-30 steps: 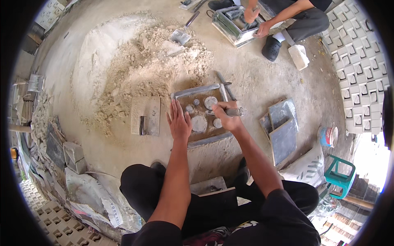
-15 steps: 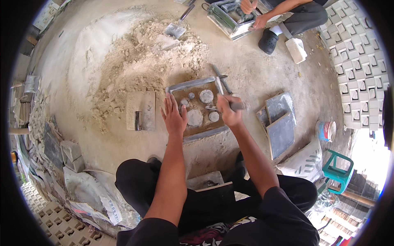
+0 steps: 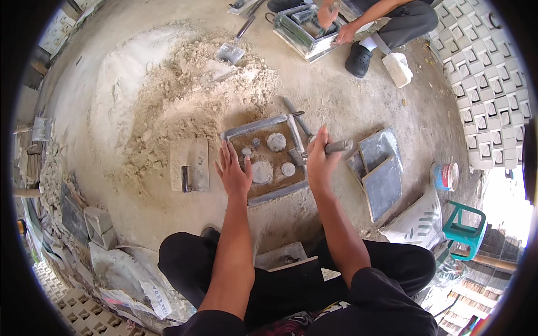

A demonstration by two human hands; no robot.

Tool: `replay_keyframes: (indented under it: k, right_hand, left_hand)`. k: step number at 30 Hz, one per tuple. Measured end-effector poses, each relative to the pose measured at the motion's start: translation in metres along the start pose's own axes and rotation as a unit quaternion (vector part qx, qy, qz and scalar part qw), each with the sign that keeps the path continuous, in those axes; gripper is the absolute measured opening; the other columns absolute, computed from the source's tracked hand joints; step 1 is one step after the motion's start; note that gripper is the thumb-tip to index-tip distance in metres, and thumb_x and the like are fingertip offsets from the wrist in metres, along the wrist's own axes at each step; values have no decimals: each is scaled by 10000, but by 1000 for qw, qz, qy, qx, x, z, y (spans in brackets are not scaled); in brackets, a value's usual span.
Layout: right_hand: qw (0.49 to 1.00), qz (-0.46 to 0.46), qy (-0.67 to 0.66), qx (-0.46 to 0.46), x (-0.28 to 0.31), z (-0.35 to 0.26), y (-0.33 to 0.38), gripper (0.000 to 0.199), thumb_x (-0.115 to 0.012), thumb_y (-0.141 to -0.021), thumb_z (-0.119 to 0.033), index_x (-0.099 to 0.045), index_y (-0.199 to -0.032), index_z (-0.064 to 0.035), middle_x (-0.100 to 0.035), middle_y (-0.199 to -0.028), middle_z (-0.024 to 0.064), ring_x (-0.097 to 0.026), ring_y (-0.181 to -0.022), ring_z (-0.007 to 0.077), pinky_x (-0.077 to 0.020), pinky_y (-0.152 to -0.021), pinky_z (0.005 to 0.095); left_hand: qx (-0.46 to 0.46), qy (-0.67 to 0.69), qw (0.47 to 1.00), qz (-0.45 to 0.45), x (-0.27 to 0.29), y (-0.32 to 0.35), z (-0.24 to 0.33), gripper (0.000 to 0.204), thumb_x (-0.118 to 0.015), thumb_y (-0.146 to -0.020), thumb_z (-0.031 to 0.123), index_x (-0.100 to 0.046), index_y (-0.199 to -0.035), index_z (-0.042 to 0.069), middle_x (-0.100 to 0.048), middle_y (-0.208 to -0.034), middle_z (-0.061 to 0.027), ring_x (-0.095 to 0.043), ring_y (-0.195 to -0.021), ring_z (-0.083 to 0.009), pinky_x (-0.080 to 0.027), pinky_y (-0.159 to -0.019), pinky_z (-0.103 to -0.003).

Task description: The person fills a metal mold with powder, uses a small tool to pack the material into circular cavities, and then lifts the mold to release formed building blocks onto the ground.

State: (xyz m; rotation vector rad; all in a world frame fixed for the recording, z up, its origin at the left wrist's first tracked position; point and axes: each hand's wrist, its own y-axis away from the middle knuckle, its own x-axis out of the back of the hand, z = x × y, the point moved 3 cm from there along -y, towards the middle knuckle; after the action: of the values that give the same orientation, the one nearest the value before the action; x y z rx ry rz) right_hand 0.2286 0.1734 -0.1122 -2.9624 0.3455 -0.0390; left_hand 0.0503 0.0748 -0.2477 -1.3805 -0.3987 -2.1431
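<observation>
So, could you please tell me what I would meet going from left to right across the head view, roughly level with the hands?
Pale handled board, left hand, large round disc, right hand gripping a handled tool, nearer grey slab, small tub.

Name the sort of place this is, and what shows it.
Probably a small workshop where blocks are made by hand: it has a heap of sandy material, a rectangular mould-like frame, and pale patterned blocks stacked at the right.
</observation>
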Motion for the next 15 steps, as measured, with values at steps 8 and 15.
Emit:
replay_keyframes:
  k: [8,15]
  right_hand:
    - [998,-27,56,5,-15,-7,-24,452,-483,-990,-271,-398,-602,-55,-366,-531,-36,-324,-510,53,-244,-438,294]
    - [994,-77,78,-25,-30,-9,-41,463,-469,-993,-268,-418,-601,-25,-364,-493,-11,-337,-476,61,-253,-416,305]
  left_hand:
    - [0,5,1000,-2,0,2,0,685,-436,-938,421,-181,-1501,128,-169,-1562,-50,-186,-1429,-258,-124,-1139,-512]
    - [0,11,1000,5,-2,1,1,680,-450,-928,415,-208,-1496,131,-164,-1564,-30,-215,-1419,-249,-119,-1144,-516]
